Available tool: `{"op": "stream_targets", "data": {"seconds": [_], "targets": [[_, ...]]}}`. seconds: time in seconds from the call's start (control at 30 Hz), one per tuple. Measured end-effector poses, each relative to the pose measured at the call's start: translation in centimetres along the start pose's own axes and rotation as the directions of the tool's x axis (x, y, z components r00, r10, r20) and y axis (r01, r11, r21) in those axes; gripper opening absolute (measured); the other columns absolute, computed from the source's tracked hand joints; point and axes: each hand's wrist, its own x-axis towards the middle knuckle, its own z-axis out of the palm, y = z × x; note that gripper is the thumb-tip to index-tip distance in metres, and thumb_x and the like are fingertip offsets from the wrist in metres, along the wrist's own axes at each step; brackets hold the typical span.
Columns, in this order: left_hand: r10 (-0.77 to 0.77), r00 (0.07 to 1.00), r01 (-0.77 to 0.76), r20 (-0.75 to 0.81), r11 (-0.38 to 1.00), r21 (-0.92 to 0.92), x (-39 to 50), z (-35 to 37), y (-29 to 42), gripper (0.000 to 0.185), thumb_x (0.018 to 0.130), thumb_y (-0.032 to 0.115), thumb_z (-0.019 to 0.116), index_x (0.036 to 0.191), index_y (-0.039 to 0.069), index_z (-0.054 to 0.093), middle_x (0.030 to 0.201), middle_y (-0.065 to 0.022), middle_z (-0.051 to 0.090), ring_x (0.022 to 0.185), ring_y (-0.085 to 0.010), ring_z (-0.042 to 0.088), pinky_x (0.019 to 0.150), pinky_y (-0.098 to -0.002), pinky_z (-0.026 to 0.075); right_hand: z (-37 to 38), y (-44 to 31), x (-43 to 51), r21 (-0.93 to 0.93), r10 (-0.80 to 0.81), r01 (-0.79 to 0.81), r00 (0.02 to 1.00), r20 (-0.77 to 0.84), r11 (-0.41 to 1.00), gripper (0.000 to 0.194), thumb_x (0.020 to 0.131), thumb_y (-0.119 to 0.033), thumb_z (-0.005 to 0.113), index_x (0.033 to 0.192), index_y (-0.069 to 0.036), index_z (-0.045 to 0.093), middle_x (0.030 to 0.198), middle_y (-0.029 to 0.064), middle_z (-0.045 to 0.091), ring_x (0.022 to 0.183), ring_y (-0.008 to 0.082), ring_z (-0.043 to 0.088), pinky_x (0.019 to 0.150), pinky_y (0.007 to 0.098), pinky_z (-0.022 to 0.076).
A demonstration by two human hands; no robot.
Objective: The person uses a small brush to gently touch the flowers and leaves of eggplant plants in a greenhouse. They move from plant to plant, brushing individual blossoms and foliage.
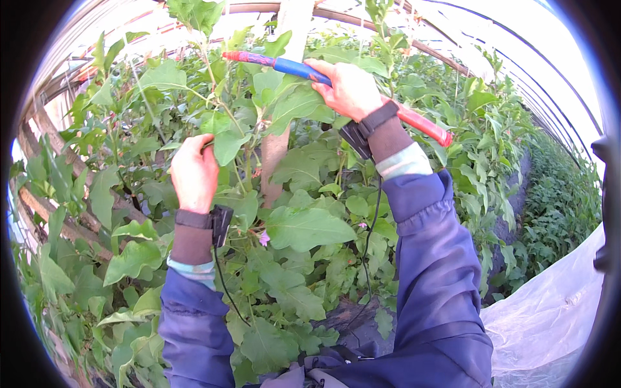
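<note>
Eggplant plants with broad green leaves (pixel 310 229) and a few purple flowers (pixel 264 238) stand before me. My left hand (pixel 195 169) is raised at the left of centre, its thumb and fingers closed at the edge of a green leaf (pixel 229 145); whether they pinch the leaf or a stem is hidden. In my right hand (pixel 350 89), higher up, lies a long stick-like tool (pixel 298 69) with a blue middle and red ends. It slants from upper left, across the palm side, to its red end beyond my wrist. Each wrist bears a strapped black device with a cable.
A pale upright post (pixel 275 169) rises among the plants just behind my hands. Wooden poles (pixel 87 233) slant at the left. Thin strings hang from the curved greenhouse frame (pixel 436 46). Clear plastic sheeting (pixel 538 315) lies at the lower right, beside a row of low green plants (pixel 558 208).
</note>
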Motion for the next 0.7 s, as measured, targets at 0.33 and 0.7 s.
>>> {"op": "stream_targets", "data": {"seconds": [0.33,0.7], "targets": [[-0.201,0.979,0.188,-0.044,0.960,-0.208,-4.3,-4.8,8.1,0.054,0.098,-0.009,0.063,0.150,0.005,0.059,0.146,-0.0116,0.066,0.104,-0.0173,0.073,0.086,-0.0286,0.058,-9.9,13.9,-5.8,-0.253,0.259,-0.290,0.954,-0.149,0.923,0.040,0.095,-0.028,0.071,0.136,-0.024,0.070,0.096,0.0160,0.078,0.088,0.0365,0.077,0.080,0.0482,0.0620],[-0.281,0.917,0.351,0.285,0.906,-0.235,-14.8,-5.0,18.0,0.016,0.102,0.006,0.065,0.107,-0.005,0.075,0.074,-0.0077,0.072,0.051,-0.0065,0.054,0.048,-0.0209,0.038,-7.2,30.3,1.3,-0.432,0.195,-0.216,0.976,-0.092,0.876,0.032,0.094,-0.024,0.067,0.120,-0.007,0.071,0.104,0.0229,0.076,0.096,0.0410,0.074,0.087,0.0507,0.0579]]}}
